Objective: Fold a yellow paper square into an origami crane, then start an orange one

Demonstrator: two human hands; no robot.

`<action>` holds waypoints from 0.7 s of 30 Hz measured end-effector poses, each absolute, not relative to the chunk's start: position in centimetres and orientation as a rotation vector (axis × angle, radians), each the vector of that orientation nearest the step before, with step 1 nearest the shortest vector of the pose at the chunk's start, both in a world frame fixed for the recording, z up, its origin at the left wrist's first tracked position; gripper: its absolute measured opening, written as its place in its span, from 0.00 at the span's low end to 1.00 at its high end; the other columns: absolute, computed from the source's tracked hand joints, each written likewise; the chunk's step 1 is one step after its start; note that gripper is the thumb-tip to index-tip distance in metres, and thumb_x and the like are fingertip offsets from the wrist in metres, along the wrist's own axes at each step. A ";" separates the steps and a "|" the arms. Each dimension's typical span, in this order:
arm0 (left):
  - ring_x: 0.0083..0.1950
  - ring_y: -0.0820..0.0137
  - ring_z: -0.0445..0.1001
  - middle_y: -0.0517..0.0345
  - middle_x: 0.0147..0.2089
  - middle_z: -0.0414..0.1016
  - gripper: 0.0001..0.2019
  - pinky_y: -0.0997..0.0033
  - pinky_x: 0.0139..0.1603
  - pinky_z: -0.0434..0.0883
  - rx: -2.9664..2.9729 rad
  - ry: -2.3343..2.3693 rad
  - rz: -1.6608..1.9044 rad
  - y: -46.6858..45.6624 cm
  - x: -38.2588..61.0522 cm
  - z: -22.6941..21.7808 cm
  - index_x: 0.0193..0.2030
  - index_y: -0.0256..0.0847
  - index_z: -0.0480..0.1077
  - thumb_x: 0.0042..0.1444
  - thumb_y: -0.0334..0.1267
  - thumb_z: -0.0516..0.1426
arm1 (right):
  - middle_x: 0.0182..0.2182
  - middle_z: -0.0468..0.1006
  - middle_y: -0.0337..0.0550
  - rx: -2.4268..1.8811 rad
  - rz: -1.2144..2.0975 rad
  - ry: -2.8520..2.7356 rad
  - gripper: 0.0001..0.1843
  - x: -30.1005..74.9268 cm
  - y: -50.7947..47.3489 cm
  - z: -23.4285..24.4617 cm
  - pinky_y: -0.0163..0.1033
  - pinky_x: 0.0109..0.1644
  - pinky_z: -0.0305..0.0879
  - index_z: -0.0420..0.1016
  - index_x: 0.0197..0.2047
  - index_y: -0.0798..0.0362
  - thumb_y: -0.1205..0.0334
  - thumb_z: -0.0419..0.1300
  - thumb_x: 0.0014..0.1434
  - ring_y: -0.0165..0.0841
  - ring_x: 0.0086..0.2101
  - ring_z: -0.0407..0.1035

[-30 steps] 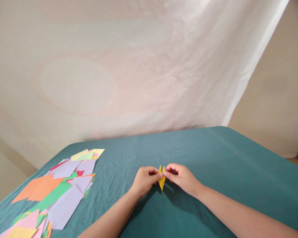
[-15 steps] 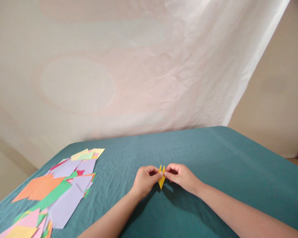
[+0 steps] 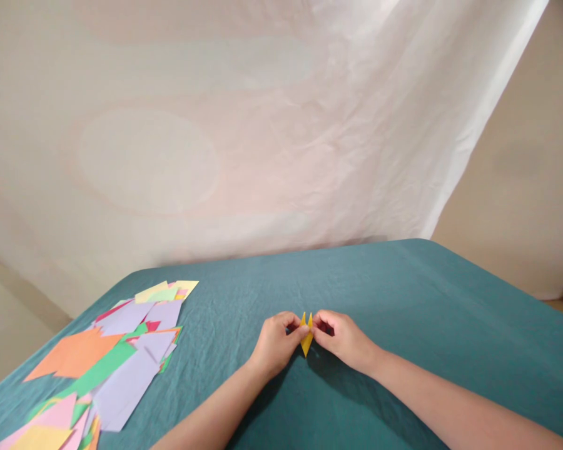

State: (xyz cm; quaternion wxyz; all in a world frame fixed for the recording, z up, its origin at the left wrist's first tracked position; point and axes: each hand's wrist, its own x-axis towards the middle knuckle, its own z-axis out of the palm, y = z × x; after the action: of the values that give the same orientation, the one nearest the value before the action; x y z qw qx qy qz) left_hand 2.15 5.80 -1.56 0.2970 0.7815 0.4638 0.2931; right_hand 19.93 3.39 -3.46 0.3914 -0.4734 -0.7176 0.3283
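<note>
On table point(image 3: 403, 294), centre-front: folded paper point(image 3: 306, 340) between left hand point(image 3: 276, 342) and right hand point(image 3: 343, 339), both pinching it. Left of them, well apart: paper pile point(image 3: 107, 362). Behind table: hanging sheet point(image 3: 263, 125).

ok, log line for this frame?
left hand: pinches small folded yellow paper piece | right hand: pinches it | coloured paper sheets: piled left

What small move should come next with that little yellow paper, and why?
Probably pinch along its middle fold to sharpen the crease. The left hand and right hand each grip one side of the folded yellow paper, which has two tips up and its point down, over the green cloth.
</note>
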 end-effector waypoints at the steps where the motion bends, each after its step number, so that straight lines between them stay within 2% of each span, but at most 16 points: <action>1: 0.28 0.74 0.66 0.62 0.25 0.70 0.09 0.77 0.31 0.60 2.086 1.232 0.785 5.8 2.1 -1.6 0.24 0.38 0.70 0.53 0.38 0.55 | 0.24 0.71 0.36 -1.195 0.837 -1.831 0.09 20.0 3.4 -3.3 0.31 0.30 0.57 0.70 0.30 0.54 0.60 0.55 0.59 0.28 0.27 0.63; 6: 0.28 0.73 0.66 0.61 0.25 0.70 0.10 0.77 0.30 0.60 2.061 1.231 0.793 5.8 2.0 -2.0 0.25 0.38 0.70 0.54 0.38 0.55 | 0.27 0.74 0.38 -1.162 0.898 -1.823 0.10 20.1 3.3 -2.8 0.32 0.33 0.59 0.73 0.32 0.55 0.59 0.55 0.60 0.30 0.29 0.66; 14: 0.29 0.73 0.67 0.60 0.26 0.71 0.09 0.76 0.31 0.61 2.014 1.225 0.802 5.6 2.1 -1.8 0.26 0.38 0.71 0.54 0.38 0.54 | 0.26 0.73 0.38 -1.172 1.017 -1.752 0.13 20.2 3.7 -3.5 0.31 0.30 0.58 0.72 0.32 0.56 0.53 0.58 0.58 0.28 0.27 0.63; 21: 0.30 0.72 0.67 0.59 0.28 0.73 0.09 0.76 0.32 0.62 1.982 1.183 0.761 5.8 2.1 -2.2 0.29 0.37 0.73 0.54 0.39 0.54 | 0.23 0.69 0.36 -1.179 1.039 -1.731 0.11 20.1 3.8 -3.7 0.30 0.28 0.56 0.69 0.29 0.55 0.56 0.57 0.58 0.27 0.25 0.61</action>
State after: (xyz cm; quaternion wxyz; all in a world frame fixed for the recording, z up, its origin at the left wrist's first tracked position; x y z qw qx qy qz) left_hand 2.07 5.78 -2.16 0.3481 0.7645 0.4564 0.2935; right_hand 20.14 3.76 -3.70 0.3911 -0.4641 -0.6815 0.4090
